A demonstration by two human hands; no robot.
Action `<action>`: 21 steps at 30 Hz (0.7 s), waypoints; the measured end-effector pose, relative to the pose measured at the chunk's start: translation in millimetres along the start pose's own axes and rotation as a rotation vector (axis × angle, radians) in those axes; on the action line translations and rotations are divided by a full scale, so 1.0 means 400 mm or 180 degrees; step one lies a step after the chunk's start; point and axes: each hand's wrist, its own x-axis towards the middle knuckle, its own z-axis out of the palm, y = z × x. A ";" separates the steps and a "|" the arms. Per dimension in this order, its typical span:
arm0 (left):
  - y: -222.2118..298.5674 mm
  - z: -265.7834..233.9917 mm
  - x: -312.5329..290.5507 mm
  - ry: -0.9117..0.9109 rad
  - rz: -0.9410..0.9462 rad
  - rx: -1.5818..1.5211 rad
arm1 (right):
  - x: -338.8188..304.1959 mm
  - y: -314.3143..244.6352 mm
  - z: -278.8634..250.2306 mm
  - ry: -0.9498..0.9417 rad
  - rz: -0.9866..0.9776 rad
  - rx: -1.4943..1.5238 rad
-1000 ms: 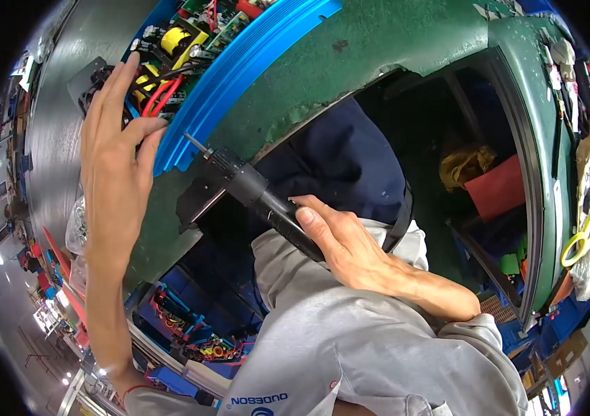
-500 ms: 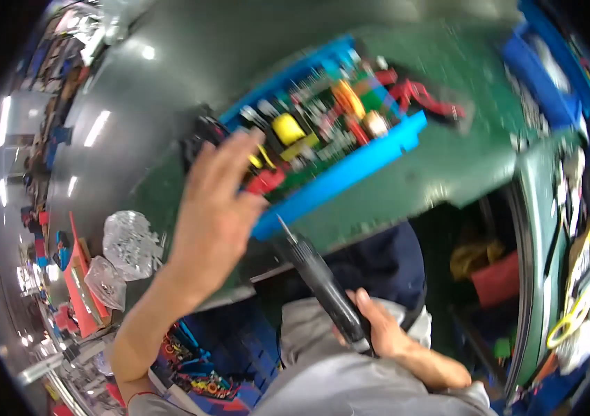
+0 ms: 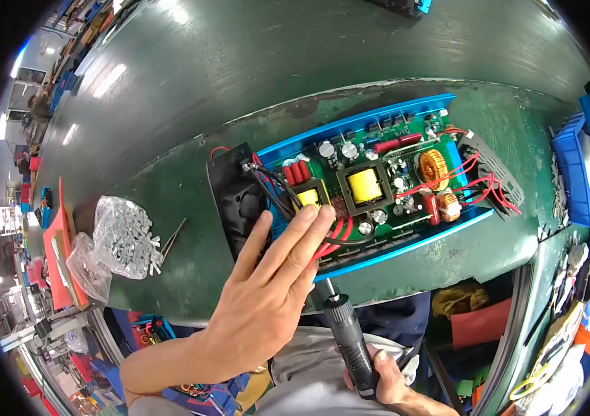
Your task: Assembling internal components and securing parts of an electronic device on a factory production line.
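Observation:
A green circuit board (image 3: 326, 170) with yellow transformers and a copper coil lies in a blue metal housing (image 3: 406, 247) on the bench. My left hand (image 3: 260, 308) rests over the housing's left part, fingers stretched out, fingertips by the red wires (image 3: 340, 232) and a small yellow transformer (image 3: 309, 196). My right hand (image 3: 390, 380) is closed round a black electric screwdriver (image 3: 352, 340). Its bit points up at the near edge of the housing; whether they touch I cannot tell. A black end panel with a fan (image 3: 239, 204) stands at the housing's left end.
A vented end plate (image 3: 506, 182) with red wires lies at the right end. On the left are a clear bag of small metal parts (image 3: 125, 236) and tweezers (image 3: 173, 239). A blue bin (image 3: 576, 173) stands at the right. The bench's front edge runs just below the housing.
The housing appears lower and further right in view as the view has shifted. My left hand has come down with its fingers over the wires. The screwdriver stands more upright, still in my right hand.

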 end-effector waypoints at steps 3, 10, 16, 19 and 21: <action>-0.003 0.023 -0.008 0.0239 -0.0016 -0.0122 | 0.011 0.003 0.008 -0.0048 0.0118 0.0096; -0.002 0.012 -0.012 0.0297 -0.0020 0.0091 | 0.006 0.011 -0.021 -0.0191 0.0274 0.0452; 0.015 -0.034 -0.023 0.0374 -0.0049 0.0090 | -0.122 -0.059 -0.135 0.1290 -0.1445 -0.0366; 0.004 -0.068 0.004 0.0810 -0.0007 -0.0365 | -0.162 -0.226 -0.168 0.2613 -0.2077 -0.1036; -0.016 -0.095 0.031 0.1167 0.0068 -0.0333 | -0.173 -0.316 -0.187 0.3438 -0.1563 -0.1660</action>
